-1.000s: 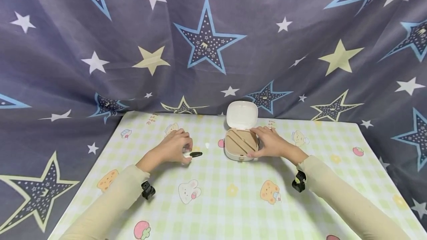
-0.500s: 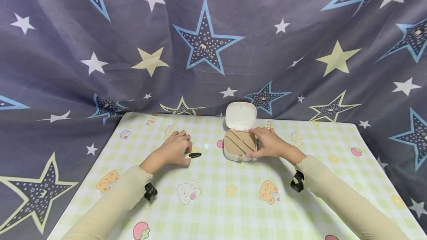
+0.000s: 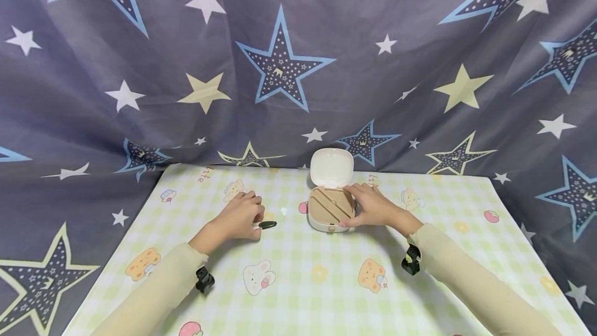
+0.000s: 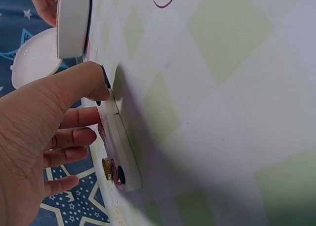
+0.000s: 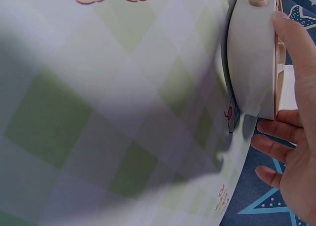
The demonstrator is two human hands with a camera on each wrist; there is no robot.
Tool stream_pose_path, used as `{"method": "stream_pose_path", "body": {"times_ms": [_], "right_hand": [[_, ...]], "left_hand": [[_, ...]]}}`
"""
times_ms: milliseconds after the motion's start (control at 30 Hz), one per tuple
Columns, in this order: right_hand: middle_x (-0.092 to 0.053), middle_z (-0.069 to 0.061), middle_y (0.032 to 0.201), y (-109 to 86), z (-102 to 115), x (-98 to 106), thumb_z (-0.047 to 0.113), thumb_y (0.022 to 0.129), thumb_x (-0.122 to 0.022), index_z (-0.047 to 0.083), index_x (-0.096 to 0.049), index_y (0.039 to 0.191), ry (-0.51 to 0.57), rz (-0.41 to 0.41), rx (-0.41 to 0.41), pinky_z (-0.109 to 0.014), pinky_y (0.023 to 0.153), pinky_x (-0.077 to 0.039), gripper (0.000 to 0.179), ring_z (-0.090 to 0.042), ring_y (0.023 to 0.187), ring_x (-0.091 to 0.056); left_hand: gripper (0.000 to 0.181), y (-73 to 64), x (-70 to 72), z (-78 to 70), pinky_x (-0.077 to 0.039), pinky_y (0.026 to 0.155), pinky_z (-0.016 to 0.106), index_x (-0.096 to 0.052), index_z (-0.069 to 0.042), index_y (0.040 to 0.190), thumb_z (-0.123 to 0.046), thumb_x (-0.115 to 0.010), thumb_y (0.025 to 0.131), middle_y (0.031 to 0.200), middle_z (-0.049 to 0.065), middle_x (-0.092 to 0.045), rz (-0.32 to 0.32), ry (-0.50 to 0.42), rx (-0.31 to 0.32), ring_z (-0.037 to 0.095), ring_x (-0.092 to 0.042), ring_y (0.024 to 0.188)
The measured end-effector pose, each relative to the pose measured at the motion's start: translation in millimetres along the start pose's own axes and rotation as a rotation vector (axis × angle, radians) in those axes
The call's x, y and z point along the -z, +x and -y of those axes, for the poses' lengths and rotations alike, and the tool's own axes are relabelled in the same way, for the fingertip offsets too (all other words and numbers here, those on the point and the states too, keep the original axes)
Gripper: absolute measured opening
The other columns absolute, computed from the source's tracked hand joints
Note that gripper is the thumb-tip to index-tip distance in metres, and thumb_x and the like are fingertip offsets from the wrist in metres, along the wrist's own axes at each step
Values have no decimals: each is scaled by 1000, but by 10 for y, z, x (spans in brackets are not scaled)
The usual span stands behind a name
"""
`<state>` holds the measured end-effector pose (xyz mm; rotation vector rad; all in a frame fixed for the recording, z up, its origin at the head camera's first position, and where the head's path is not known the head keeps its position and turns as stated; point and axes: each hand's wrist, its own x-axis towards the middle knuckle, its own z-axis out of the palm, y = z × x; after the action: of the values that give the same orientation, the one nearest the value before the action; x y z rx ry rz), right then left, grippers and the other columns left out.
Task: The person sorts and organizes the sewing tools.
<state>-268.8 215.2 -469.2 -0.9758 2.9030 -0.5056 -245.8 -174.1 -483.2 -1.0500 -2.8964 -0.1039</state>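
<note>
In the head view my left hand (image 3: 240, 217) is low over the table, left of the box. Its thumb and index finger pinch a flat white thing with a black end (image 3: 268, 225). The left wrist view shows this white body (image 4: 123, 149) lying along the tablecloth, with coloured print and a gold bit on its side. My right hand (image 3: 373, 206) grips the right side of a small white box (image 3: 326, 227), thumb at the front rim, fingers toward the back. The box's white lid (image 3: 331, 167) stands up, and a tan insert with diagonal slots (image 3: 328, 204) shows inside.
A tiny whitish piece (image 3: 283, 211) lies between the left hand and the box. The table has a green checked cloth (image 3: 308, 294) with printed animals. Behind it hangs a dark curtain with stars (image 3: 298, 118).
My left fingers have closed down over the flat white thing, so less of its white part shows. My right hand stays on the box. The head view has shifted slightly.
</note>
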Motion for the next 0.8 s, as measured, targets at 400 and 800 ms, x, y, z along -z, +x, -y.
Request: {"method": "stream_pose_path", "body": {"times_ms": [400, 800], "right_hand": [[-64, -17, 129, 9, 23, 6, 60, 73, -83, -2, -50, 145, 13, -4, 9, -68, 106, -40, 100, -35, 118, -60], [-65, -15, 127, 16, 0, -11, 60, 73, -83, -2, -51, 144, -5, -1, 10, -63, 103, -44, 100, -33, 116, -61]], "left_hand": [[21, -3, -29, -17, -42, 81, 40, -58, -21, 68, -31, -76, 64, 75, -9, -46, -44, -17, -22, 15, -41, 79], [25, 21, -7, -62, -41, 81, 37, -58, -19, 68, -29, -80, 66, 75, -10, -43, -109, -57, -63, 13, -39, 79]]}}
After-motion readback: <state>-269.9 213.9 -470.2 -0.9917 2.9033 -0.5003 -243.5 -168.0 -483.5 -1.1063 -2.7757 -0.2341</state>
